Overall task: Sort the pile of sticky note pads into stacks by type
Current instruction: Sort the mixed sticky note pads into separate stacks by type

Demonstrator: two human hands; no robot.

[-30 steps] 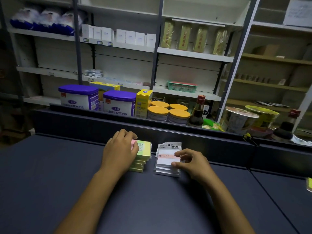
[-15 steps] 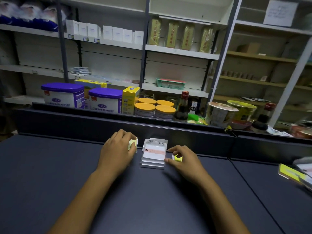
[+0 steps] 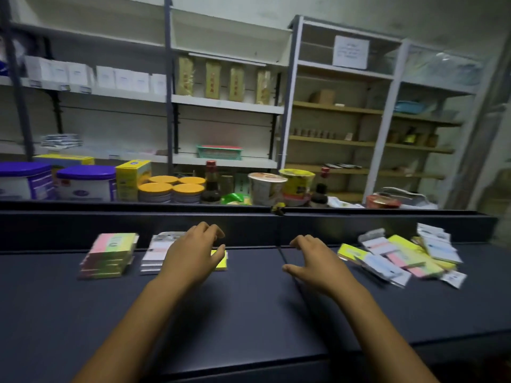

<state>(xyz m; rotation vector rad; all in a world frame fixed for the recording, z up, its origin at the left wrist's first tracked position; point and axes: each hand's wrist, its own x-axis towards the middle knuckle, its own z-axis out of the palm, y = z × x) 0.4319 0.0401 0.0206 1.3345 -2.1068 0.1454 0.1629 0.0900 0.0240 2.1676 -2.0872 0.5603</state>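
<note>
Paper pads, film-wrapped: unsorted pile on dark counter, far right; likely light, stiff, slippery; take by edges. Right hand fingers spread, empty, near pile. Left hand open over yellow pad; grip unclear

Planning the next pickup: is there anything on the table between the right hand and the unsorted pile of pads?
Nothing visible. Only bare dark table lies between the right hand and the pile just to its right.

Dim stockroom; white shelving, dark counter.
</note>
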